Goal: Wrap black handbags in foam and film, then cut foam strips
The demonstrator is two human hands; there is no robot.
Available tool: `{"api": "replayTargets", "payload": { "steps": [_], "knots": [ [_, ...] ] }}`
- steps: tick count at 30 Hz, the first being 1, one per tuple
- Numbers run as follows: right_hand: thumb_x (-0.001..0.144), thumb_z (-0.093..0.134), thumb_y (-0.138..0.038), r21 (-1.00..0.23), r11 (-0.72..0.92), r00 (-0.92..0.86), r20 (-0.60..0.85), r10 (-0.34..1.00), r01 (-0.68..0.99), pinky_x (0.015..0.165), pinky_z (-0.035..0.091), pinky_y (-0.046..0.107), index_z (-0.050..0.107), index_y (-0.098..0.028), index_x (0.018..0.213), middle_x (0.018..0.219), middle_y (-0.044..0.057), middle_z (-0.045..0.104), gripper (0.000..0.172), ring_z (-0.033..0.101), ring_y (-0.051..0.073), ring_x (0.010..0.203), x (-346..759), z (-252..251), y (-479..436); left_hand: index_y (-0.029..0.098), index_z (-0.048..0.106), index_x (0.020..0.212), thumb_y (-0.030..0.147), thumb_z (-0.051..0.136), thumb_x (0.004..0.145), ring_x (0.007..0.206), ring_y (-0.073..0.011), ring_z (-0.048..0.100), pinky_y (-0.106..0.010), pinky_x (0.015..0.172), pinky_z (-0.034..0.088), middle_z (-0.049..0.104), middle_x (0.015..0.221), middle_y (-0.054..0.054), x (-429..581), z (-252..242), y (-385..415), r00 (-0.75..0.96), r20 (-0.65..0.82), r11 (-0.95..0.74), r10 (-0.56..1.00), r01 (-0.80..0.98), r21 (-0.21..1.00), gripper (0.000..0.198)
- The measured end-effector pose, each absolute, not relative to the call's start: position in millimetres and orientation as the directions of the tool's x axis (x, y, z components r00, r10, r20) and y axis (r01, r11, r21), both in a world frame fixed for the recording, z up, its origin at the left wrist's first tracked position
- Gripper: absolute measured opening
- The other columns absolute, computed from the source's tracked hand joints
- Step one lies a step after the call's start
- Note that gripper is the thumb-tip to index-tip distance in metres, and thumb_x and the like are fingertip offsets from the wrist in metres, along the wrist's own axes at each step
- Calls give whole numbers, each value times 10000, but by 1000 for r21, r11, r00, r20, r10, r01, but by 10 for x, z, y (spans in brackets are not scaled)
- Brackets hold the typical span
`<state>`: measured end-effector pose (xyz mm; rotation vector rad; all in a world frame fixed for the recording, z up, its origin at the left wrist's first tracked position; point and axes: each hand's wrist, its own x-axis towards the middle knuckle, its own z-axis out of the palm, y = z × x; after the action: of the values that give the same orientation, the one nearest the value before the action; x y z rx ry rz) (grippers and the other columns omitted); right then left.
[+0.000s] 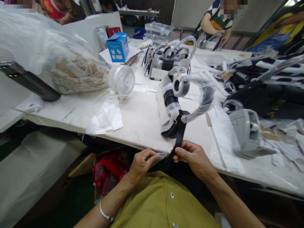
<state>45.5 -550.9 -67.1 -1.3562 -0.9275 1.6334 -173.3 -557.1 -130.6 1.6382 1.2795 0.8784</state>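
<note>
My right hand (191,155) is closed on a black strap (180,134) near the table's front edge. The strap runs up to a handbag (169,98) that lies on the white table, partly wrapped in white and clear sheet. The bag's handle (205,98) is covered in clear plastic and arches to the right. My left hand (142,161) pinches a small clear plastic piece (161,155) close to the strap's end. Whether that plastic touches the strap, I cannot tell.
A small white fan (122,80), a blue box (118,47) and a dark bottle (30,82) stand to the left. More wrapped bags (166,60) sit behind. A grey tape dispenser (248,134) and black bags (268,98) lie to the right. A co-worker (213,25) handles a bag opposite.
</note>
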Motion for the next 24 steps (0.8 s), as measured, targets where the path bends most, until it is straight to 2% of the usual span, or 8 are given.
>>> {"api": "replayTargets", "payload": {
  "steps": [4,14,19,22,24],
  "knots": [
    [685,842,-441,-902,-372,-63,-368,928,-220,628,549,257,680,-166,791,669,36,732,336,674,146,592,396,-686,-5573,164,683,727,334,635,857,622,-134,574,-234,626,426,672,677,-27,-1782,-1365,-5619,251,13,-116,968,399,909,220],
    [684,837,-437,-915,-377,-45,-374,926,-147,651,545,238,683,-159,774,682,37,735,330,684,149,629,344,-692,-5545,169,690,716,344,670,828,612,-127,591,-218,605,439,683,666,-9,-1745,-1339,-5656,227,34,-105,973,309,945,209],
    [694,808,-459,-945,-323,-15,-323,946,-42,577,485,215,701,-158,764,660,16,700,327,609,129,593,325,-699,-5523,169,689,700,307,679,800,636,-130,574,-227,633,427,668,671,-1,-1668,-1258,-5640,217,-38,-18,975,250,968,170],
    [704,783,-476,-952,-296,-16,-298,955,74,637,504,228,745,-169,795,769,35,728,322,635,170,706,374,-746,-5535,162,693,712,251,667,772,657,-130,551,-230,646,419,655,681,4,-1567,-1196,-5671,166,-125,93,978,189,978,110],
    [682,778,-505,-941,-298,0,-302,953,159,668,523,234,768,-183,805,812,44,744,345,655,203,753,419,-801,-5517,151,679,697,207,674,721,610,-110,500,-216,591,384,609,632,23,-1476,-1181,-5678,155,-199,183,968,114,977,62]
  ]
}}
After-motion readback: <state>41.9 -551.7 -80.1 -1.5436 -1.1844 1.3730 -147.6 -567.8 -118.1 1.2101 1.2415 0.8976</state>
